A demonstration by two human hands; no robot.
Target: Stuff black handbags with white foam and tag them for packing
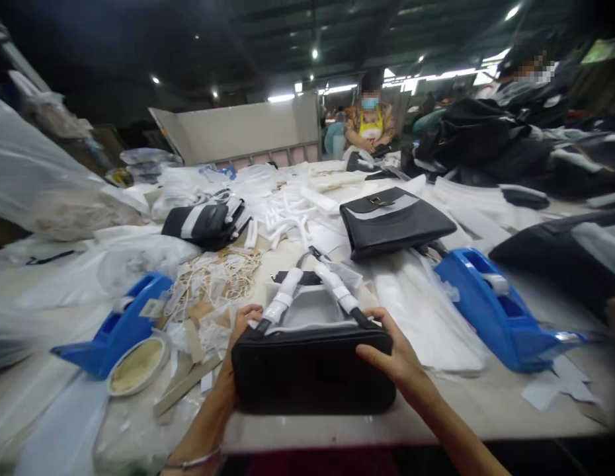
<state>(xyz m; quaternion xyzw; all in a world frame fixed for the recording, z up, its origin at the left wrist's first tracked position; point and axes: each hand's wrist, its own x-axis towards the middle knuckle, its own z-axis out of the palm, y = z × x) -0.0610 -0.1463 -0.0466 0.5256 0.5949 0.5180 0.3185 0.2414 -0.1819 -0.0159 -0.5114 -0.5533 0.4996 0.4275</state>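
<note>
A black handbag (312, 370) lies on the table right in front of me, its flat dark base facing me. White foam wrapping (285, 294) covers parts of its two straps, which point away from me. My left hand (241, 327) grips the bag's left end; most of its fingers are hidden behind the bag. At the right end, my right hand (391, 350) holds the bag with the thumb on the near face and the fingers over the edge. A black satchel with a grey band (394, 221) rests further back on the right.
Blue tape dispensers stand at left (114, 327) and right (500, 311). Near the left one are a round tub (137, 365) and a tangle of strings (218, 274). White foam sheets (426, 317) lie to the right. A masked co-worker (369, 125) is across the table.
</note>
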